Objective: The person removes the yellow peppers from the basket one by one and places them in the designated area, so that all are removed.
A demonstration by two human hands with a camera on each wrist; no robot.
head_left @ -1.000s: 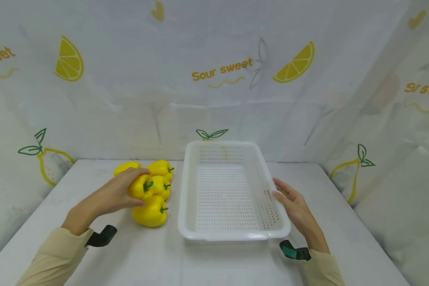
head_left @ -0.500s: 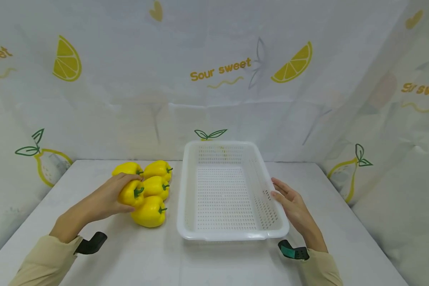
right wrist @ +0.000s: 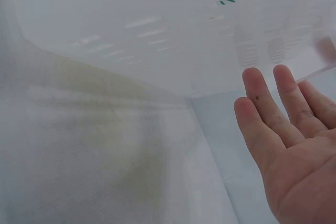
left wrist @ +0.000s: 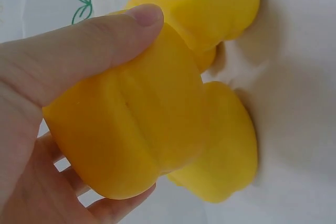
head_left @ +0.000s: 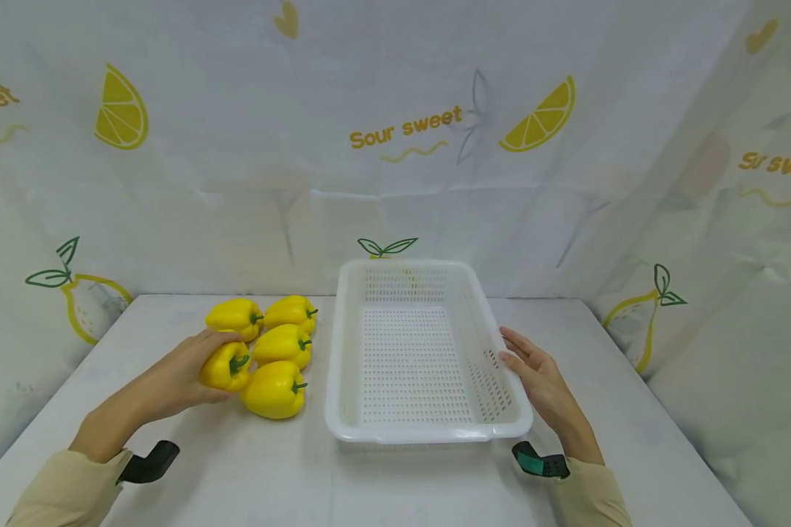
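My left hand (head_left: pixel 171 377) grips a yellow bell pepper (head_left: pixel 223 367) from its left side, the green stem pointing right. In the left wrist view the thumb lies across this pepper (left wrist: pixel 126 129) and the fingers reach round its other side. Right beside it, at the left of the table, are several more yellow bell peppers (head_left: pixel 275 390). My right hand (head_left: pixel 548 388) is at the right side of a white perforated plastic basket (head_left: pixel 428 432), fingertips at its rim. In the right wrist view its fingers (right wrist: pixel 270 116) are straight, close against the basket wall.
The white table (head_left: pixel 237 476) meets a pale curtain (head_left: pixel 237 183) printed with lemons at the back and both sides. The basket stands mid-table with its bottom bare, just right of the peppers.
My left hand has drawn its pepper left and toward me, away from the other peppers, uncovering the back-left one. The right hand and the basket stay where they were.
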